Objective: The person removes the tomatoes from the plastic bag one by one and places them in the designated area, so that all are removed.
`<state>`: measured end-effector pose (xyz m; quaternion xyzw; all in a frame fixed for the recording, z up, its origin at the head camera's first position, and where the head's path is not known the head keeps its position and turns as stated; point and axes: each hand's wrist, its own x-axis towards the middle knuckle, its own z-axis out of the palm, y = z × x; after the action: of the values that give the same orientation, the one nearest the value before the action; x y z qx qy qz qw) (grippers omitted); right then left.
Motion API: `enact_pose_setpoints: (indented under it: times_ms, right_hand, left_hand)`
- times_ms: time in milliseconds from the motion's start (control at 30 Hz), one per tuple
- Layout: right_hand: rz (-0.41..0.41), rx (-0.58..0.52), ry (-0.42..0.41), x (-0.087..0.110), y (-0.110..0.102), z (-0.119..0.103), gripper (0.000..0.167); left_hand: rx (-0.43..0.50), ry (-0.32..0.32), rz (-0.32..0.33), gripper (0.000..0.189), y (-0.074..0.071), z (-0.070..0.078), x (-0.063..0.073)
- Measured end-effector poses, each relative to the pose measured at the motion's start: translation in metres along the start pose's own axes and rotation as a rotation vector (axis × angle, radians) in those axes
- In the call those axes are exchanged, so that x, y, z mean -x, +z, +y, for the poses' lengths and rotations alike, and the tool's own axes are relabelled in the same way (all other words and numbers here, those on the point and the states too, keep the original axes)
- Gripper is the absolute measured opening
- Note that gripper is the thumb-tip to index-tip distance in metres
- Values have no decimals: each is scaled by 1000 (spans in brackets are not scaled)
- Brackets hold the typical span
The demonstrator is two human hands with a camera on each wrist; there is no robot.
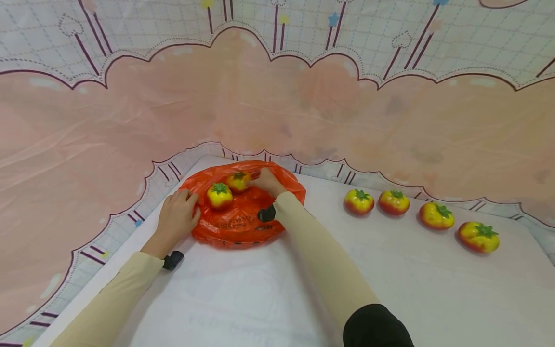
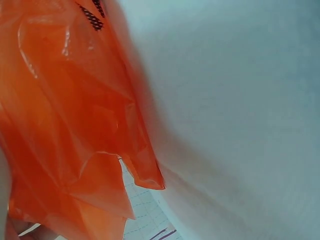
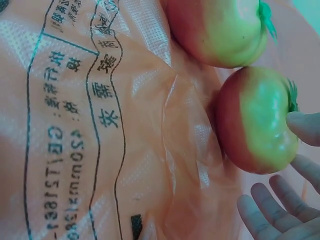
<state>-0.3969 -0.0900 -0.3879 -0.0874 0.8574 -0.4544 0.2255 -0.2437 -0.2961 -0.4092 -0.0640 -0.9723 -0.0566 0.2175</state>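
Note:
An orange-red plastic bag (image 1: 236,226) lies spread on the white table, with two yellow-and-red tomatoes on it. The front tomato (image 1: 219,196) sits beside the farther tomato (image 1: 238,181); both have green leafy tops. My left hand (image 1: 177,219) grips the bag's left edge. In the left wrist view the bag (image 2: 65,115) covers most of that hand. At the farther tomato is my right hand (image 1: 268,182). The right wrist view shows its thumb and forefinger at the edge of this tomato (image 3: 257,120), the other fingers spread apart and loosely extended.
On the right side of the white table (image 1: 433,289) several more tomatoes stand in a slanting row, among them the leftmost tomato (image 1: 359,202) and the rightmost tomato (image 1: 478,237). A patterned pink-and-white cloth (image 1: 260,111) runs behind the table's far edge.

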Motion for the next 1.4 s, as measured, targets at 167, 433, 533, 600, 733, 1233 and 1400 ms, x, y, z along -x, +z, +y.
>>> enact_pose_setpoints:
  times_ms: [167,433,533,600,733,1233,1400]
  right_hand:
    - [23,5,-14,-6,4,1,58]
    - [39,-26,-11,-11,11,3,57]
    - [43,-37,-32,-12,13,5,56]
    - [45,-36,-37,-13,13,5,54]
    - [37,-39,-34,-13,13,5,54]
    - [61,-10,-141,-13,13,12,50]
    - [59,22,-78,-8,9,10,55]
  left_hand:
    - [1,-1,2,23,0,0,-1]
    - [5,-10,-16,24,-2,1,-1]
    - [4,-7,-15,24,-2,2,-1]
    - [4,-1,-7,24,-1,1,-1]
    - [2,3,-3,25,-1,1,-2]
    - [3,11,26,23,3,-1,-2]
    - [-1,5,10,23,2,0,-2]
